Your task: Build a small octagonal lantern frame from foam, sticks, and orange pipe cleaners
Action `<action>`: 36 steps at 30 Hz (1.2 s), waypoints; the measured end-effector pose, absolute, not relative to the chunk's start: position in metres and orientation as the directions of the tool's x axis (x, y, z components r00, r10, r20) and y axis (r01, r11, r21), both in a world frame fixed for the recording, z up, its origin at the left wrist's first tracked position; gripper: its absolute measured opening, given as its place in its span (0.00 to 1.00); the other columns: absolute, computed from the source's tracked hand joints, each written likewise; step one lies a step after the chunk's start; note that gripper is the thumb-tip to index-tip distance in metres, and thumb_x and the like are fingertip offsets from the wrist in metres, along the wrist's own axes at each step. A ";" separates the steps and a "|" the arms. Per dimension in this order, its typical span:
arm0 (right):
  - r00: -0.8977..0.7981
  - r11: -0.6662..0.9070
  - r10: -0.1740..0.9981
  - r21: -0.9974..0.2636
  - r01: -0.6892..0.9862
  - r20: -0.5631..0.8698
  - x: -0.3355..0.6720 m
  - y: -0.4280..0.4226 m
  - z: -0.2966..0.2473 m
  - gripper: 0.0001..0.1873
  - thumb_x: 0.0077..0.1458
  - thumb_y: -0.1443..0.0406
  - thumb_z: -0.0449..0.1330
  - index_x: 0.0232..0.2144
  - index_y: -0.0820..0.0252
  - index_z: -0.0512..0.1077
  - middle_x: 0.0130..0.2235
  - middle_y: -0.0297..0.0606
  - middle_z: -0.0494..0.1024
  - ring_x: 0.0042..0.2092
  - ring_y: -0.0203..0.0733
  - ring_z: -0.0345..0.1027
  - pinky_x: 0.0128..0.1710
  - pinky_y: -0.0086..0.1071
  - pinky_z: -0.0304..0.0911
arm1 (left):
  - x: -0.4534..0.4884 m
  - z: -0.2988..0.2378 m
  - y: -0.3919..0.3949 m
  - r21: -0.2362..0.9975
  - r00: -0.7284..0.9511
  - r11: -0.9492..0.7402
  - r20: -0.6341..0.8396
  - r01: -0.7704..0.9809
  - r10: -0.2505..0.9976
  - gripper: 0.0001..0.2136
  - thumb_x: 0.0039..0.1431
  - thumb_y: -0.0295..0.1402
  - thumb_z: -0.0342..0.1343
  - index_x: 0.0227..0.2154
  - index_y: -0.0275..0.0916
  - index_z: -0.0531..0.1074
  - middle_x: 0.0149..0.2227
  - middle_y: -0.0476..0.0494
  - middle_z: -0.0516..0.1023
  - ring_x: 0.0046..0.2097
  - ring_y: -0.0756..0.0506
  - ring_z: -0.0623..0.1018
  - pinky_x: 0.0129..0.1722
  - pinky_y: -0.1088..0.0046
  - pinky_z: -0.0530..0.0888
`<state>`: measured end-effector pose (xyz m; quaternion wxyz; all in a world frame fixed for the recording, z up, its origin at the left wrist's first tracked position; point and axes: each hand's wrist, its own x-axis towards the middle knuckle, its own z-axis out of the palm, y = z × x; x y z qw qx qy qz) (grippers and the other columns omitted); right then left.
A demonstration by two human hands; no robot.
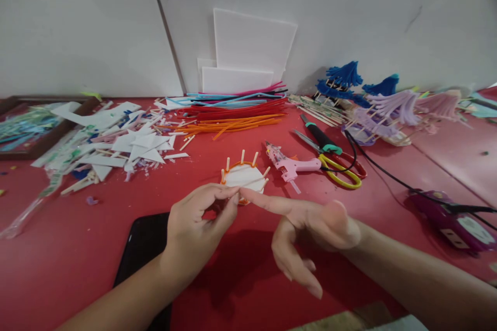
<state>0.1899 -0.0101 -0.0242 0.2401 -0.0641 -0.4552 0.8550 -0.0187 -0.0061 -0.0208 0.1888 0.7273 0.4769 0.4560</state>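
Observation:
A small white board piece [248, 178] with orange trim round its edge lies on the red table in front of me. Several short wooden sticks [243, 156] stand up along its rim, and those on the right lean outward. My left hand [205, 220] is closed in a pinch at the near edge of this piece; whatever its fingertips hold is hidden. My right hand [306, 227] reaches in from the right with its index finger stretched out, its tip touching the left fingertips. Its other fingers are apart and hold nothing.
A pink glue gun [291, 164] and scissors [341, 170] lie right of the piece, beside a black-green handled tool [320, 137]. Behind are coloured pipe cleaners [233, 111]. White scraps [135, 145] spread left; a black phone-like slab [143, 243] lies under my left arm. A purple power strip [452, 220] sits right.

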 end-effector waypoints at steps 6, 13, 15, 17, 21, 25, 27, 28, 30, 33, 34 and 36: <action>-0.837 -0.594 0.537 -0.656 -0.466 0.108 0.189 -0.002 -0.022 0.54 0.52 0.36 0.26 0.59 0.72 0.59 0.12 0.29 0.65 0.16 0.35 0.52 0.29 0.34 0.60 | -0.018 -0.019 -0.007 0.809 0.147 -0.445 0.423 0.383 0.894 0.05 0.55 0.26 0.56 0.29 0.42 0.76 0.28 0.53 0.79 0.27 0.54 0.76 0.28 0.82 0.72; -0.819 -0.691 0.565 -0.487 -0.534 0.098 0.189 0.005 -0.029 0.58 0.50 0.36 0.20 0.52 0.72 0.68 0.09 0.27 0.60 0.14 0.34 0.46 0.26 0.33 0.57 | -0.019 -0.020 -0.010 0.887 0.156 -0.359 0.327 0.290 0.932 0.06 0.58 0.28 0.55 0.32 0.45 0.75 0.25 0.55 0.75 0.24 0.55 0.69 0.23 0.82 0.67; -0.820 -0.684 0.565 -0.504 -0.526 0.090 0.189 0.005 -0.028 0.56 0.51 0.37 0.20 0.51 0.71 0.69 0.08 0.26 0.58 0.14 0.34 0.45 0.25 0.33 0.57 | -0.019 -0.022 -0.010 0.911 0.145 -0.317 0.288 0.262 0.947 0.05 0.58 0.28 0.54 0.32 0.44 0.74 0.26 0.55 0.73 0.24 0.55 0.68 0.23 0.81 0.66; -0.815 -0.655 0.574 -0.556 -0.512 0.073 0.189 0.006 -0.026 0.54 0.53 0.37 0.22 0.51 0.69 0.69 0.09 0.26 0.58 0.14 0.33 0.46 0.24 0.32 0.57 | -0.019 -0.025 -0.009 0.945 0.122 -0.266 0.246 0.190 0.962 0.05 0.60 0.29 0.51 0.29 0.42 0.70 0.25 0.54 0.70 0.24 0.54 0.66 0.24 0.79 0.65; -0.648 -0.342 0.761 -0.864 -0.368 -0.025 0.199 0.011 -0.014 0.39 0.58 0.41 0.37 0.47 0.63 0.72 0.14 0.27 0.62 0.18 0.35 0.54 0.25 0.33 0.61 | -0.022 -0.025 -0.005 0.985 0.092 -0.170 0.170 -0.007 0.981 0.13 0.63 0.28 0.41 0.22 0.41 0.58 0.21 0.55 0.57 0.23 0.51 0.59 0.22 0.75 0.60; -0.247 0.265 0.956 -0.822 0.504 0.157 0.228 0.026 -0.007 0.20 0.55 0.57 0.58 0.48 0.60 0.70 0.33 0.38 0.76 0.36 0.41 0.70 0.39 0.36 0.65 | -0.037 -0.002 0.013 0.969 0.020 -0.165 0.164 0.186 0.986 0.16 0.62 0.32 0.41 0.18 0.41 0.53 0.19 0.55 0.53 0.22 0.50 0.57 0.22 0.72 0.57; -0.281 0.352 0.936 -0.503 0.790 0.213 0.245 0.036 -0.011 0.18 0.54 0.63 0.58 0.48 0.59 0.70 0.44 0.43 0.76 0.48 0.48 0.68 0.48 0.41 0.63 | -0.051 0.010 0.026 0.906 -0.009 -0.138 0.155 0.400 0.988 0.16 0.62 0.37 0.43 0.18 0.41 0.54 0.18 0.55 0.55 0.22 0.50 0.58 0.22 0.72 0.58; -0.329 0.374 0.927 -0.390 0.841 0.180 0.252 0.041 -0.014 0.18 0.53 0.65 0.59 0.47 0.60 0.71 0.47 0.45 0.76 0.50 0.50 0.67 0.50 0.43 0.62 | -0.059 0.014 0.033 0.819 0.024 -0.143 0.156 0.556 0.987 0.16 0.61 0.38 0.43 0.18 0.41 0.58 0.18 0.54 0.58 0.22 0.50 0.61 0.24 0.72 0.59; -0.358 0.372 0.928 -0.261 0.891 0.099 0.262 0.049 -0.021 0.16 0.52 0.67 0.59 0.45 0.63 0.72 0.47 0.47 0.76 0.50 0.51 0.68 0.50 0.42 0.62 | -0.074 0.012 0.047 0.587 0.036 -0.149 0.199 0.796 0.979 0.14 0.60 0.39 0.44 0.20 0.41 0.64 0.20 0.52 0.66 0.24 0.49 0.67 0.25 0.71 0.61; -0.340 0.346 0.938 -0.184 0.920 0.060 0.269 0.060 -0.027 0.12 0.54 0.69 0.58 0.41 0.62 0.74 0.43 0.45 0.78 0.46 0.49 0.71 0.46 0.38 0.64 | -0.091 -0.006 0.062 0.264 0.048 -0.122 0.270 0.957 0.962 0.10 0.59 0.37 0.45 0.36 0.41 0.69 0.37 0.44 0.76 0.37 0.42 0.76 0.33 0.68 0.68; -0.337 0.342 0.940 -0.172 0.924 0.063 0.269 0.063 -0.027 0.11 0.54 0.70 0.57 0.40 0.62 0.74 0.42 0.45 0.79 0.45 0.49 0.72 0.45 0.38 0.64 | -0.094 -0.013 0.064 0.232 0.053 -0.117 0.263 0.966 0.963 0.11 0.58 0.36 0.46 0.40 0.39 0.69 0.42 0.40 0.76 0.40 0.38 0.76 0.35 0.65 0.69; -0.338 0.345 0.939 -0.159 0.925 0.071 0.266 0.068 -0.020 0.11 0.53 0.73 0.56 0.38 0.63 0.75 0.41 0.46 0.79 0.45 0.49 0.72 0.44 0.37 0.63 | -0.096 -0.022 0.066 0.200 0.055 -0.110 0.264 0.974 0.963 0.15 0.58 0.36 0.46 0.46 0.37 0.68 0.47 0.33 0.72 0.43 0.34 0.76 0.37 0.61 0.71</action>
